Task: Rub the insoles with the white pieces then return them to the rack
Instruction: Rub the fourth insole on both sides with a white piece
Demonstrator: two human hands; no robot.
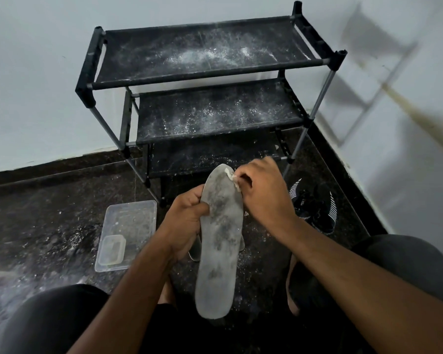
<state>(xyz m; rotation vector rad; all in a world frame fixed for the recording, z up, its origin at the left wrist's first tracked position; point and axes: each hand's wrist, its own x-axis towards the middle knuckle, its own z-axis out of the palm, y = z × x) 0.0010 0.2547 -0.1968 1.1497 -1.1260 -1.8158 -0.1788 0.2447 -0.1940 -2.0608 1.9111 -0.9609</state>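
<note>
Both hands work on one grey insole (221, 236) held up in front of me, above the dark speckled floor (49, 200). My left hand (183, 221) grips the insole along its left edge near the middle, thumb curled over the top face and fingers wrapped behind it. My right hand (262, 192) has its fingers curled around a small white piece (231, 175), pinching it against the far right edge of the insole at the toe end. The insole points away from me, toe end far and heel end near, and its surface is blotched with darker grey marks. Just behind it, under my left hand, part of a second insole (196, 251) shows, pale and mostly hidden.

Beyond the insole stands a black shoe rack (205, 70) with three fabric shelves, set against the pale wall (36, 72). White powder and crumbs are scattered over the two upper shelves and on the floor around the rack's feet.

On the floor to the left of my left hand lies a clear plastic container (131, 226), with a smaller clear container (112, 249) sitting in its near left corner. To the right of my right hand, near the rack's right legs, lies a pair of black shoes (315, 203) with white stripes. My knees in dark clothing fill the near left and near right corners of the view.
</note>
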